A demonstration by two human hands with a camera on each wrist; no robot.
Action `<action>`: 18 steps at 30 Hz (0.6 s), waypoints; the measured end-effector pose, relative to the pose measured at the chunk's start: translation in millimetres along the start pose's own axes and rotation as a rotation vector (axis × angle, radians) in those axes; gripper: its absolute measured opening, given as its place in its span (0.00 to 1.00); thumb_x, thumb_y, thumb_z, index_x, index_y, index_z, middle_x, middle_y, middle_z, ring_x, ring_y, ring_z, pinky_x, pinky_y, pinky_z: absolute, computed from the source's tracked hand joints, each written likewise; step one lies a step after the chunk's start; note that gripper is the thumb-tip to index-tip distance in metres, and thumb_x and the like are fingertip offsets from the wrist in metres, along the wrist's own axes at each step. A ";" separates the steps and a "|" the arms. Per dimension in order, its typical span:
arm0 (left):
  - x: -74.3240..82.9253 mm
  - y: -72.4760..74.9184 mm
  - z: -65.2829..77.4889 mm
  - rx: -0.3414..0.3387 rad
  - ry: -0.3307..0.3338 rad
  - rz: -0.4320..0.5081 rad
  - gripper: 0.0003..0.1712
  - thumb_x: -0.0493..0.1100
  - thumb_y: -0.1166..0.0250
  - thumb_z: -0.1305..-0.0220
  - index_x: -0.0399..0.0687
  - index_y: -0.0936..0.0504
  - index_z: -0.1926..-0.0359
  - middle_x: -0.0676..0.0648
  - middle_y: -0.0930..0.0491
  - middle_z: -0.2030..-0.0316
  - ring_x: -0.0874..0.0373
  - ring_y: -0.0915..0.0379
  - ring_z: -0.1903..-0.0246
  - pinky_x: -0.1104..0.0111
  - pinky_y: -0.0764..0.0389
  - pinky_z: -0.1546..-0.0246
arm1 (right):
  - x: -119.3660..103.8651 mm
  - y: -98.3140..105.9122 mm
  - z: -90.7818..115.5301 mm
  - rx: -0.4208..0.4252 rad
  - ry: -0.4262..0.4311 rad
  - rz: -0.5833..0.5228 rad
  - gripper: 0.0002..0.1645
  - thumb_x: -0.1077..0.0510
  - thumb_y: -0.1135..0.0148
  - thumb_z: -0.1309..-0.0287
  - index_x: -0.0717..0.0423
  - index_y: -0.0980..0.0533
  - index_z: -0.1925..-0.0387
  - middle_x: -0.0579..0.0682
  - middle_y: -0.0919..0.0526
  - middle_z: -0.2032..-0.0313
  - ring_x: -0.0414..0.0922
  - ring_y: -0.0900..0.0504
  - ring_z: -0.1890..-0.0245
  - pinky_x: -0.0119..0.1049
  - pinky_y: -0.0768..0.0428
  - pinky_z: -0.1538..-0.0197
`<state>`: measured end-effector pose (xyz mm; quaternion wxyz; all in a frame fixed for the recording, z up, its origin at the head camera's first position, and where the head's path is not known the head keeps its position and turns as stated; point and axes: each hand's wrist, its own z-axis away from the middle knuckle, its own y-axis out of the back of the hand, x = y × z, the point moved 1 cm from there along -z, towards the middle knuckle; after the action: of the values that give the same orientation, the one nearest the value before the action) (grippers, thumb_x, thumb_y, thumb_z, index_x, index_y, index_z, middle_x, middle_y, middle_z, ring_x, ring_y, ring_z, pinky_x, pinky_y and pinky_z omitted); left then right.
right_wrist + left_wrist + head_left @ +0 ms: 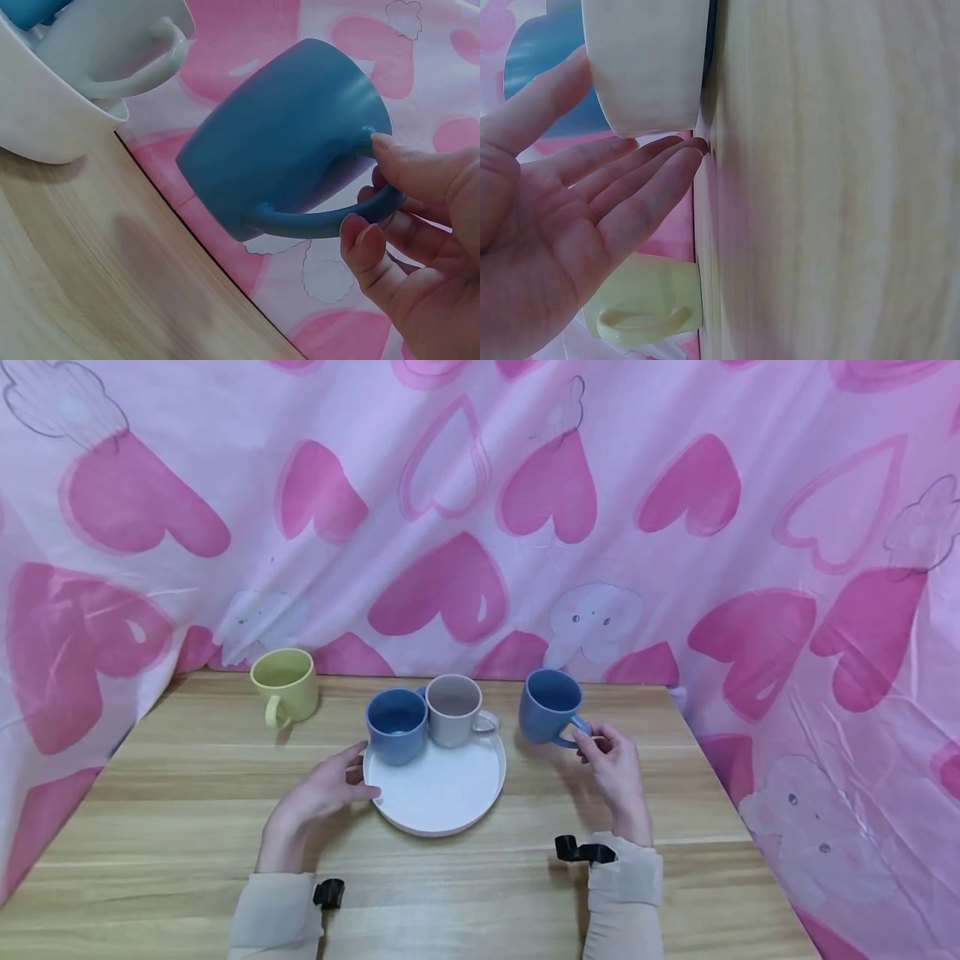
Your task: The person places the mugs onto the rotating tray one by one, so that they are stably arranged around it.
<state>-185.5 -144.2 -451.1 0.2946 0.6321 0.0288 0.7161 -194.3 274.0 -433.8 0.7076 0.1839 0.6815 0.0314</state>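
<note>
In the head view my right hand (611, 768) holds a blue mug (546, 714) by its handle, fingers and thumb around it. The mug is raised off the wood and tilted, its shadow falling on the table in the right wrist view. My left hand (322, 789) is at the left side of a round white tray (450, 797), the thumb at its rim and the other fingers nearly straight beside the wall. On the tray's back part stand a second blue mug (397, 735) and a grey mug (452, 718), side by side, the grey one's handle pointing right.
A yellow-green mug (288, 685) stands at the back left of the wooden table (450, 902), its handle toward the front. Pink heart-patterned cloth (480, 527) hangs behind the table and along its sides.
</note>
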 end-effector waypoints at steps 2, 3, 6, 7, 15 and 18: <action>0.8 -1.0 0.1 -0.006 0.010 0.007 0.52 0.35 0.30 0.42 0.27 0.54 0.27 0.25 0.45 0.31 0.32 0.42 0.35 0.47 0.35 0.37 | -1.3 -0.2 0.3 -0.005 0.012 0.010 0.18 0.49 0.37 0.35 0.59 0.22 0.53 0.65 0.21 0.61 0.62 0.24 0.59 0.49 0.22 0.53; 1.1 -1.6 0.2 -0.007 0.016 0.010 0.53 0.35 0.29 0.42 0.28 0.54 0.27 0.26 0.45 0.31 0.32 0.42 0.34 0.47 0.35 0.37 | -1.8 -0.1 0.3 -0.006 0.022 0.016 0.16 0.51 0.37 0.35 0.59 0.22 0.54 0.64 0.21 0.62 0.61 0.23 0.60 0.48 0.22 0.54; 2.0 -3.5 0.5 -0.012 0.031 0.018 0.54 0.36 0.29 0.43 0.29 0.55 0.26 0.26 0.45 0.31 0.33 0.43 0.34 0.47 0.35 0.36 | -1.9 0.1 0.4 -0.009 0.049 0.022 0.16 0.51 0.36 0.35 0.59 0.22 0.55 0.62 0.20 0.64 0.60 0.23 0.62 0.45 0.20 0.57; 2.2 -3.9 0.5 -0.012 0.033 0.017 0.54 0.36 0.29 0.43 0.29 0.55 0.26 0.26 0.45 0.31 0.33 0.43 0.34 0.47 0.35 0.36 | -1.6 0.4 0.6 -0.012 0.059 0.020 0.16 0.51 0.36 0.36 0.59 0.22 0.55 0.63 0.20 0.65 0.60 0.23 0.62 0.45 0.20 0.58; 0.7 -2.2 -2.9 -0.014 0.014 -0.009 0.56 0.36 0.28 0.44 0.34 0.55 0.25 0.29 0.45 0.30 0.33 0.43 0.34 0.47 0.37 0.36 | -3.4 3.4 3.4 -0.034 0.092 -0.029 0.18 0.51 0.36 0.36 0.62 0.23 0.56 0.64 0.20 0.64 0.60 0.23 0.63 0.35 0.21 0.60; 0.4 -2.2 -4.2 -0.017 0.002 -0.022 0.56 0.36 0.27 0.44 0.35 0.55 0.24 0.29 0.45 0.30 0.33 0.43 0.34 0.47 0.38 0.35 | -4.9 2.7 5.0 -0.038 0.111 -0.051 0.18 0.52 0.35 0.37 0.63 0.22 0.57 0.60 0.20 0.67 0.57 0.23 0.65 0.34 0.20 0.62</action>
<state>-188.5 -140.8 -452.4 0.3079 0.6284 0.0302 0.7137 -189.2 274.0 -428.3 0.6727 0.1511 0.7234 0.0365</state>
